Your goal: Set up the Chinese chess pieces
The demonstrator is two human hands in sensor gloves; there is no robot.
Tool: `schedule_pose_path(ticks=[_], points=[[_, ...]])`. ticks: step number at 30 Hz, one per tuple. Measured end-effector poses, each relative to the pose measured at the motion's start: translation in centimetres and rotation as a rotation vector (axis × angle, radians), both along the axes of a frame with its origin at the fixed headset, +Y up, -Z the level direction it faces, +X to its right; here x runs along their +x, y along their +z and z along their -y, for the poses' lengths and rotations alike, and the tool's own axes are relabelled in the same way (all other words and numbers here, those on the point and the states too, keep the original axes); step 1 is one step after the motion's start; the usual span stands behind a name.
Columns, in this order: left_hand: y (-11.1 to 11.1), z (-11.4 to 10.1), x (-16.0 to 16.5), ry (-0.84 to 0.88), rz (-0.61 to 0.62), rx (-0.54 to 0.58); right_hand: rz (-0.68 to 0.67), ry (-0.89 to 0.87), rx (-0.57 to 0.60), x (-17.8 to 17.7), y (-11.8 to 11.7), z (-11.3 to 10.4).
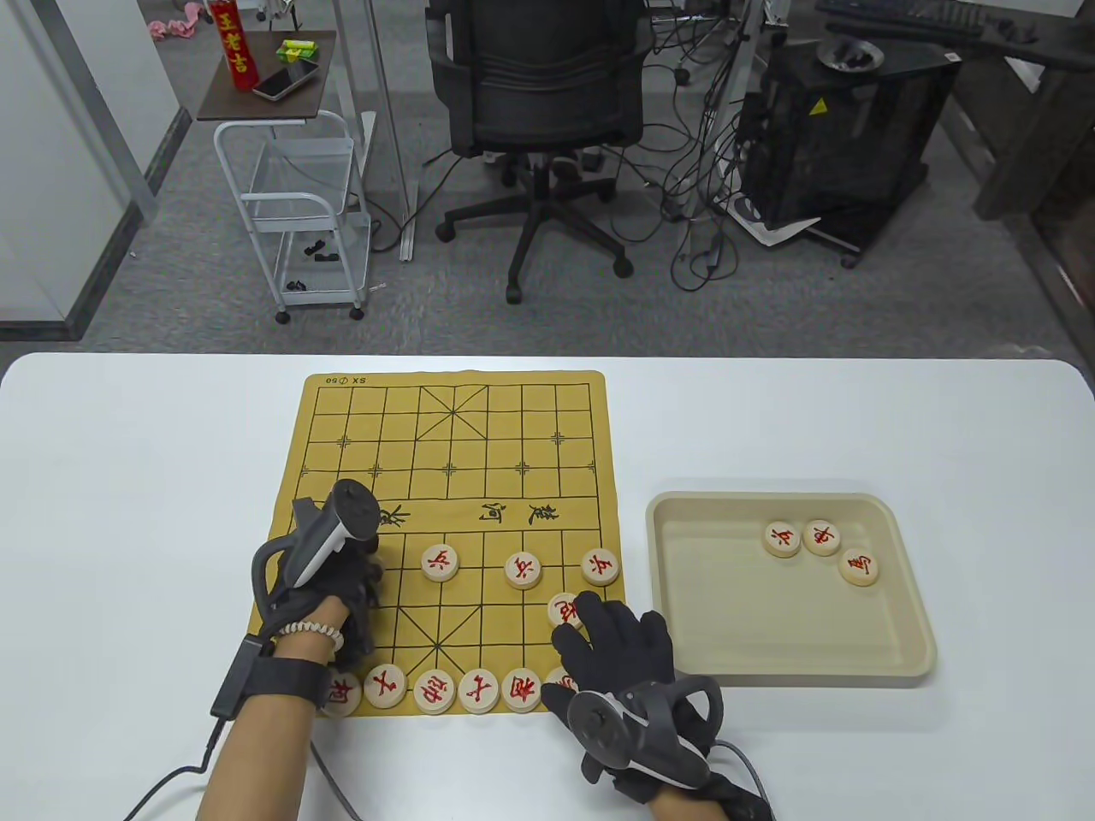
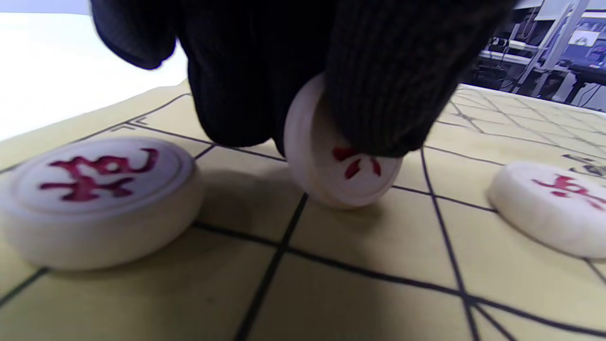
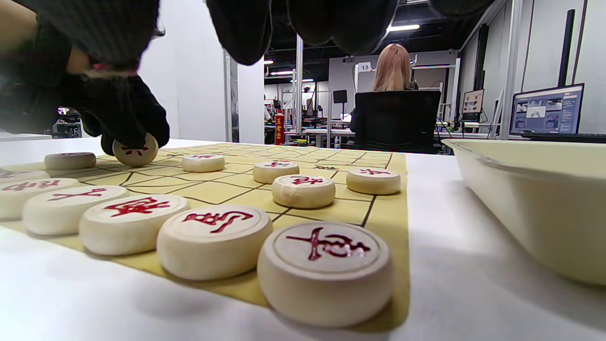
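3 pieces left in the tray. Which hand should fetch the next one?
Right. The right hand lies flat at the board's right edge beside the tray, holding nothing visible. The left hand is across the board, pinching a tilted red-marked piece against the board.

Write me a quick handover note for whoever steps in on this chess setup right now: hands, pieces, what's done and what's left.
Left hand: pinching a tilted red piece, its lower edge at the board on the left side, not yet flat.
Right hand: holds nothing visible, resting over the board's near right corner.
Done: near back row mostly filled with red pieces; three pawns and a cannon placed.
Left: three pieces wait in the tray. The far half holds no pieces.
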State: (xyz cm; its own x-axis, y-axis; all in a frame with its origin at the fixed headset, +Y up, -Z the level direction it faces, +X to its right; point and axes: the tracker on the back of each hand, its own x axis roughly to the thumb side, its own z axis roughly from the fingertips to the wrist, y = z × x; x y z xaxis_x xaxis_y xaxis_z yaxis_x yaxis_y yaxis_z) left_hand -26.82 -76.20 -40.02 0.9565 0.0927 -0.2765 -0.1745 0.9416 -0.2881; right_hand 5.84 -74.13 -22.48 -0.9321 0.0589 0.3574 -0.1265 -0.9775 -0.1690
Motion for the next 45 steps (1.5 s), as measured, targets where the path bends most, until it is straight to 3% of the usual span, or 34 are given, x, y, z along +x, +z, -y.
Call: schedule_pose_path(ticks=[10, 16, 23, 28, 34, 37, 41, 45], points=[[-0.9, 0.8, 0.5, -0.06, -0.003, 0.003, 0.004, 0.007, -0.002, -0.1, 0.1, -0.2], [-1.1, 1.1, 1.1, -0.162, 0.003, -0.089, 0.009, 0.003, -0.013, 0.0, 0.1, -0.1], [-1.2, 1.5, 0.3, -0.14, -0.007, -0.165, 0.009, 0.006, -0.019, 0.0, 0.1, -0.2], [-1.0, 1.6, -0.3, -0.123, -0.015, -0.16, 0.009, 0.014, -0.027, -0.1, 0.0, -0.2], [0.3, 0.3, -1.0, -0.008, 0.017, -0.028, 0.008, 0.011, -0.025, -0.1, 0.0, -0.2], [2.0, -1.2, -1.1, 0.078, 0.065, 0.106, 0.009, 0.012, -0.028, -0.1, 0.0, -0.2], [5.4, -3.0, -1.0, 0.303, 0.154, 0.211, 0.007, 0.021, -0.028, -0.1, 0.0, -0.2], [8.8, -4.2, -1.1, 0.308, 0.238, 0.301, 0.017, 0.023, -0.025, -0.1, 0.1, -0.2]])
